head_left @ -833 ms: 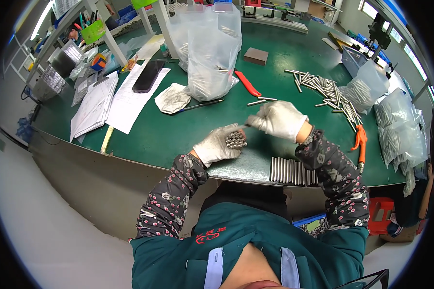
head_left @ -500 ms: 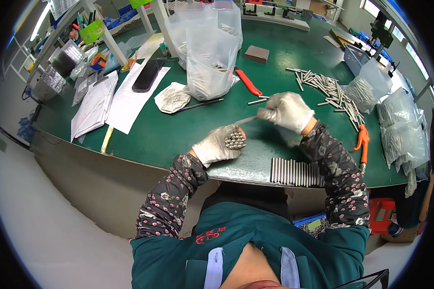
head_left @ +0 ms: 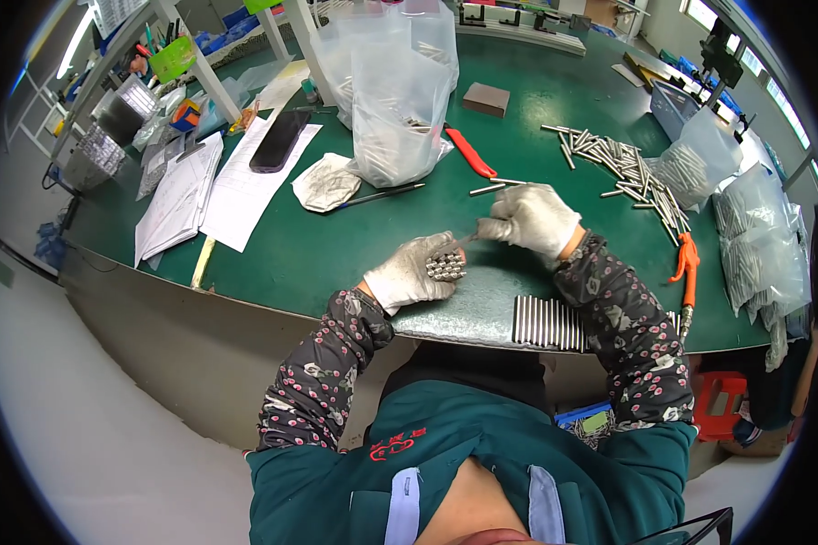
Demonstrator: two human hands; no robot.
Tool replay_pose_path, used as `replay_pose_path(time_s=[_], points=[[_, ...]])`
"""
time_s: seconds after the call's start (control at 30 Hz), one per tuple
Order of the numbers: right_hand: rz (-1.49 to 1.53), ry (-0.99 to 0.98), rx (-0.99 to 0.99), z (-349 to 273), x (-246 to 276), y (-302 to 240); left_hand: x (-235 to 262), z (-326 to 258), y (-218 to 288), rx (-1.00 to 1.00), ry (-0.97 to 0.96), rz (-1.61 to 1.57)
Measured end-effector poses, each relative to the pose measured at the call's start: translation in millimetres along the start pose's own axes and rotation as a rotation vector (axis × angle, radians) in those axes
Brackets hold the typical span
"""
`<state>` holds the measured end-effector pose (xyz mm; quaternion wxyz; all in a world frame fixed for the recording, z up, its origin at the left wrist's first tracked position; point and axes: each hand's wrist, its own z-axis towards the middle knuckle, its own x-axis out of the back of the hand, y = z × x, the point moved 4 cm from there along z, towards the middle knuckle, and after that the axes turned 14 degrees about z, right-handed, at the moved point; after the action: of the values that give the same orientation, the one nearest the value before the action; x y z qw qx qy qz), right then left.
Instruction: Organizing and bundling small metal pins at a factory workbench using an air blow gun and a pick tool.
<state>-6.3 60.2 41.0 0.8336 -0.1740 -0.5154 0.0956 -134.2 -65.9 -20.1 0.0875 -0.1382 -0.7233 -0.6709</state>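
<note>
My left hand (head_left: pixel 404 278), in a white glove, is closed around a bundle of short metal pins (head_left: pixel 445 267) whose round ends face me. Above and to its right, my gloved right hand (head_left: pixel 534 221) pinches a thin greyish strip (head_left: pixel 465 241). That strip reaches down to the top of the bundle; its exact kind is too blurred to tell. By the table's front edge, below my right forearm, lies a row of metal pins (head_left: pixel 549 323) side by side. Part of the row is hidden by the sleeve.
Loose pins (head_left: pixel 623 173) lie heaped at the right, near an orange air blow gun (head_left: pixel 687 259). Bags of pins (head_left: pixel 393 136) stand at the back. A red-handled tool (head_left: pixel 470 152), a pen (head_left: pixel 382 195), a crumpled white cloth (head_left: pixel 325 183) and a phone (head_left: pixel 280 142) also lie on the green table.
My right hand has moved slightly down and left, closer to the bundle, and the strip showing between the hands is shorter. My left hand still holds the pins, almost unmoved.
</note>
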Motion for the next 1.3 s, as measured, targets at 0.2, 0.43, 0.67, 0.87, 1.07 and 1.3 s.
replay_pose_path(time_s=[0.2, 0.43, 0.67, 0.87, 1.07, 1.3], points=[[0.047, -0.019, 0.006, 5, 0, -14, 1, -1, 7, -0.04, -0.024, -0.085], [0.043, 0.071, -0.086, -5, 9, 9, 3, 3, 7, -0.015, -0.106, 0.184], [-0.004, 0.041, -0.11, -6, 7, 14, 4, 3, 5, -0.013, -0.081, 0.174], [0.049, -0.186, -0.14, 4, -9, -21, -2, -5, 7, 0.013, 0.011, -0.254], [-0.072, -0.227, -0.503, -2, 36, 4, 0, 4, 11, -0.048, 0.028, 0.234], [-0.045, -0.28, -0.553, -3, 25, 1, 1, 4, 10, -0.042, 0.045, 0.146]])
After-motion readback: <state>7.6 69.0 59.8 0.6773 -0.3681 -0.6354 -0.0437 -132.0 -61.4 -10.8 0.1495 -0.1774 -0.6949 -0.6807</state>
